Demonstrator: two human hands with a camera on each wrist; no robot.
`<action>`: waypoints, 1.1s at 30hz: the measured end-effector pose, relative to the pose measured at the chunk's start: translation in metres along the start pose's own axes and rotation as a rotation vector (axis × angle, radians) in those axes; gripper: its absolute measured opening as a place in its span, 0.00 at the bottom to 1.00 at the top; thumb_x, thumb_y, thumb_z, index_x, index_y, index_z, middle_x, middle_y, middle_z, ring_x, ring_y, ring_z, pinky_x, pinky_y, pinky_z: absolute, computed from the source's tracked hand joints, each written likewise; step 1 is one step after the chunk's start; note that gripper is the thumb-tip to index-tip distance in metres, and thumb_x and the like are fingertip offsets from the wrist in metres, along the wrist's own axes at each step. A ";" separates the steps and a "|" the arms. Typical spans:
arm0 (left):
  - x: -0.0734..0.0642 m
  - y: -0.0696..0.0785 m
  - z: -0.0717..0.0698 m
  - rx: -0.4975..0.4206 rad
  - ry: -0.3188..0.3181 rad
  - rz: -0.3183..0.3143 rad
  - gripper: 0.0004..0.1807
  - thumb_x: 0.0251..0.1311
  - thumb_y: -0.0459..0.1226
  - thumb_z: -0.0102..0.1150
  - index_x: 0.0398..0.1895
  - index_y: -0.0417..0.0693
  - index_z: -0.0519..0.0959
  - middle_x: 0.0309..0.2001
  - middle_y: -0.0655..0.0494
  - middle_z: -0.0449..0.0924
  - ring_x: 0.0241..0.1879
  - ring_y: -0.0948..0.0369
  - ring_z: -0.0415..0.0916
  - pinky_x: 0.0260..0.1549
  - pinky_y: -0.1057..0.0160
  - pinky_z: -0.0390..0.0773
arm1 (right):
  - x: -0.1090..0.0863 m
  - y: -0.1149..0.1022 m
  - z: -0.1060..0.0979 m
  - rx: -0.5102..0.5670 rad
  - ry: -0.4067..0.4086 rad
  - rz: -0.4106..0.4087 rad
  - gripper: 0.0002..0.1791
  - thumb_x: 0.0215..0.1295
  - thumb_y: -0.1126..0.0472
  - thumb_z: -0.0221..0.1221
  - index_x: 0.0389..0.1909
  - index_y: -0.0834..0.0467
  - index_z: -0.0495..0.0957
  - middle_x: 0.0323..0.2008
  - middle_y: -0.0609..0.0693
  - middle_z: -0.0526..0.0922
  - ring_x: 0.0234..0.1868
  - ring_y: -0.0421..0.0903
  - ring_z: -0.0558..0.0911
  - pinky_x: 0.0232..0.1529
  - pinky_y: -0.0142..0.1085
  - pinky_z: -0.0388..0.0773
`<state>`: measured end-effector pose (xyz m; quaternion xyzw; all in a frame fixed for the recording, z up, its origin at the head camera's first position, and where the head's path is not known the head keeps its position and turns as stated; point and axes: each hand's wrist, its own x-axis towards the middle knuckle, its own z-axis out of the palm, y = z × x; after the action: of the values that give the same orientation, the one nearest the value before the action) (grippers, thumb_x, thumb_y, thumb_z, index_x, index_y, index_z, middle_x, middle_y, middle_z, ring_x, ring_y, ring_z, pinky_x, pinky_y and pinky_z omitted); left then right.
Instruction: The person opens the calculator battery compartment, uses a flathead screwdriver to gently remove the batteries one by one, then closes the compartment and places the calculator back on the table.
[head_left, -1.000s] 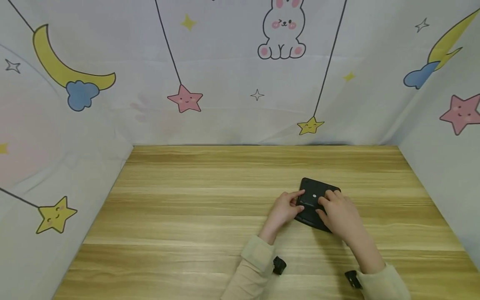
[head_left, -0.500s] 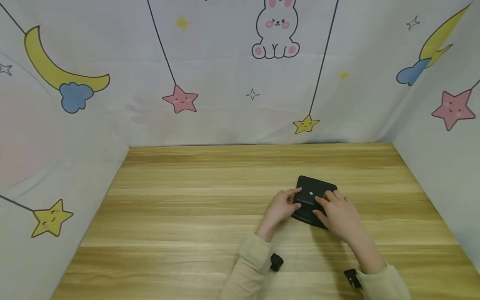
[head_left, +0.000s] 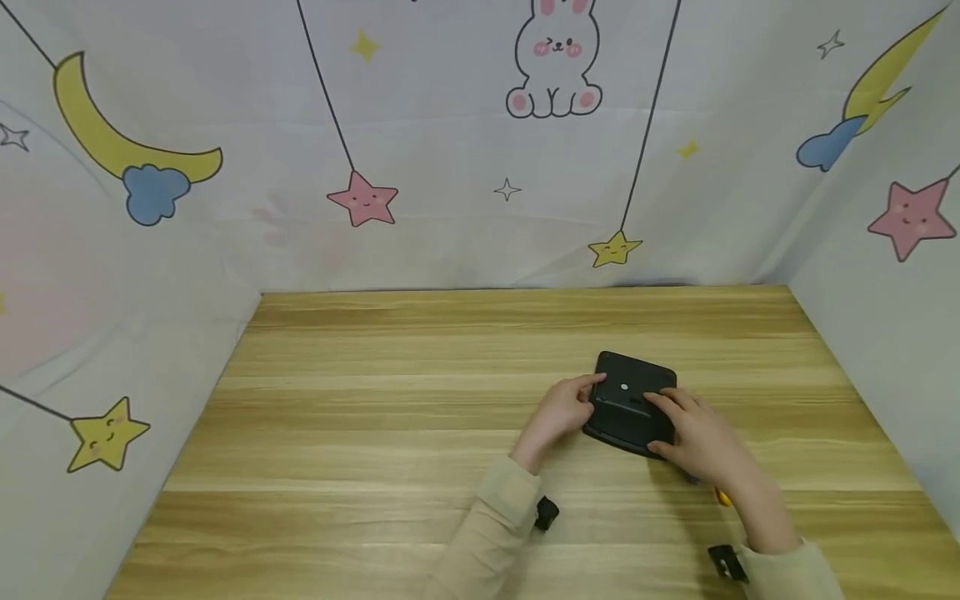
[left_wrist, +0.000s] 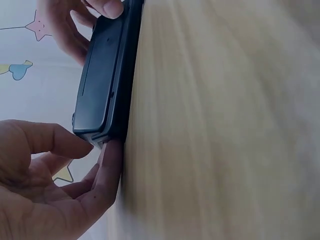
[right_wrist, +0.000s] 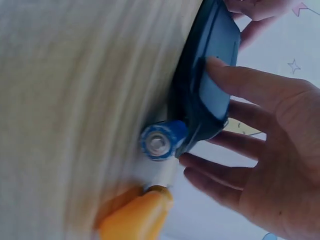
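A black calculator-like device lies back side up on the table, with a raised section and a small pale spot; its front is hidden. My left hand holds its left edge; in the left wrist view, the fingers reach under its corner. On the right side my right hand grips it, with the thumb on the back and the other fingers about the edge. Beside the device's near right corner lies a blue battery, mostly hidden by my hand in the head view.
An orange handle-shaped thing, partly cut off, lies near the battery. The wooden table meets a white printed cloth at its back and sides. Each wrist carries a small black camera.
My right hand has slid right and toward me along the device, baring more of its back. The battery and orange thing now show beneath it. My left thumb has shifted slightly at the edge.
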<state>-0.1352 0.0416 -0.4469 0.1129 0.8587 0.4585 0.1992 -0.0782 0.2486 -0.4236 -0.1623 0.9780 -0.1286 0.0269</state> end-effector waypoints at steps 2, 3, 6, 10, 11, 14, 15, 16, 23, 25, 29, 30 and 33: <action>0.002 0.001 -0.001 0.024 0.002 0.001 0.31 0.59 0.25 0.48 0.64 0.59 0.73 0.14 0.61 0.55 0.13 0.66 0.50 0.15 0.71 0.53 | 0.000 0.002 0.001 0.027 -0.013 0.008 0.37 0.52 0.56 0.70 0.62 0.62 0.70 0.59 0.70 0.71 0.55 0.71 0.73 0.53 0.64 0.69; 0.004 0.001 -0.001 0.036 0.002 -0.001 0.30 0.60 0.25 0.48 0.64 0.59 0.74 0.14 0.61 0.55 0.13 0.66 0.49 0.15 0.71 0.53 | 0.000 0.003 0.001 0.041 -0.017 0.011 0.36 0.53 0.56 0.70 0.63 0.63 0.70 0.60 0.70 0.70 0.56 0.71 0.73 0.53 0.65 0.68; 0.006 0.000 -0.002 0.064 0.014 0.006 0.30 0.60 0.25 0.47 0.63 0.60 0.75 0.14 0.61 0.55 0.13 0.66 0.49 0.16 0.71 0.53 | 0.001 0.006 0.002 0.083 -0.022 0.008 0.34 0.55 0.59 0.68 0.63 0.64 0.69 0.61 0.71 0.68 0.57 0.70 0.73 0.55 0.66 0.67; 0.009 -0.001 -0.003 0.072 0.011 0.010 0.32 0.58 0.23 0.48 0.63 0.60 0.75 0.14 0.61 0.59 0.13 0.66 0.52 0.15 0.71 0.54 | 0.001 0.009 0.001 0.138 -0.044 0.011 0.29 0.60 0.67 0.59 0.63 0.66 0.69 0.63 0.71 0.66 0.48 0.64 0.77 0.49 0.59 0.73; 0.009 -0.001 -0.003 0.074 0.009 0.009 0.33 0.57 0.22 0.48 0.63 0.60 0.74 0.14 0.61 0.60 0.14 0.66 0.53 0.15 0.71 0.55 | 0.001 0.010 0.001 0.149 -0.049 0.007 0.27 0.60 0.69 0.56 0.63 0.66 0.69 0.63 0.71 0.66 0.48 0.65 0.77 0.48 0.58 0.74; 0.010 0.000 -0.003 0.088 -0.002 0.014 0.35 0.55 0.20 0.48 0.64 0.60 0.74 0.15 0.61 0.63 0.14 0.65 0.55 0.15 0.71 0.55 | 0.002 0.013 -0.001 0.181 -0.057 -0.010 0.29 0.57 0.77 0.48 0.63 0.67 0.69 0.62 0.71 0.66 0.50 0.67 0.76 0.44 0.53 0.75; 0.010 0.001 -0.003 0.097 -0.009 0.014 0.36 0.55 0.20 0.48 0.64 0.60 0.74 0.16 0.61 0.63 0.14 0.65 0.55 0.15 0.71 0.55 | 0.002 0.014 -0.002 0.185 -0.053 -0.019 0.29 0.56 0.79 0.47 0.62 0.67 0.70 0.61 0.71 0.67 0.52 0.68 0.76 0.42 0.50 0.76; 0.011 0.001 -0.002 0.112 -0.014 0.014 0.36 0.54 0.20 0.48 0.64 0.61 0.73 0.16 0.60 0.63 0.15 0.65 0.55 0.15 0.71 0.55 | 0.002 0.014 -0.003 0.179 -0.044 -0.032 0.29 0.55 0.80 0.46 0.61 0.67 0.71 0.60 0.71 0.69 0.54 0.69 0.75 0.41 0.49 0.77; 0.011 0.002 -0.003 0.160 -0.040 0.030 0.38 0.52 0.18 0.48 0.65 0.60 0.73 0.19 0.60 0.63 0.17 0.64 0.56 0.16 0.70 0.56 | 0.006 0.018 -0.004 0.158 -0.020 -0.050 0.30 0.51 0.83 0.49 0.57 0.65 0.75 0.56 0.68 0.72 0.48 0.65 0.78 0.31 0.36 0.69; 0.011 0.001 -0.003 0.154 -0.047 0.035 0.38 0.52 0.18 0.48 0.65 0.60 0.73 0.19 0.59 0.63 0.17 0.64 0.56 0.16 0.70 0.55 | 0.007 0.019 -0.003 0.168 -0.016 -0.046 0.31 0.49 0.84 0.49 0.57 0.65 0.75 0.56 0.68 0.73 0.48 0.65 0.78 0.32 0.37 0.70; 0.011 -0.002 -0.004 0.125 -0.066 0.046 0.39 0.52 0.18 0.47 0.65 0.60 0.72 0.17 0.59 0.61 0.16 0.64 0.54 0.15 0.70 0.54 | 0.008 0.020 -0.002 0.192 -0.015 -0.033 0.33 0.49 0.84 0.48 0.58 0.63 0.75 0.57 0.66 0.72 0.50 0.65 0.78 0.36 0.41 0.73; 0.011 -0.002 -0.005 0.121 -0.071 0.048 0.39 0.51 0.18 0.47 0.65 0.60 0.72 0.17 0.60 0.61 0.16 0.64 0.53 0.15 0.70 0.54 | 0.007 0.020 -0.002 0.193 -0.011 -0.032 0.33 0.50 0.84 0.48 0.58 0.63 0.75 0.57 0.67 0.72 0.51 0.65 0.77 0.37 0.42 0.75; 0.010 -0.004 -0.007 0.109 -0.067 0.066 0.40 0.51 0.17 0.47 0.66 0.59 0.71 0.17 0.59 0.62 0.16 0.64 0.55 0.16 0.70 0.55 | 0.005 0.020 -0.001 0.200 0.010 -0.029 0.31 0.53 0.83 0.47 0.59 0.62 0.74 0.58 0.67 0.71 0.52 0.66 0.77 0.40 0.47 0.77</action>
<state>-0.1477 0.0379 -0.4487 0.1670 0.8710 0.4136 0.2061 -0.0894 0.2655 -0.4277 -0.1720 0.9580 -0.2266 0.0361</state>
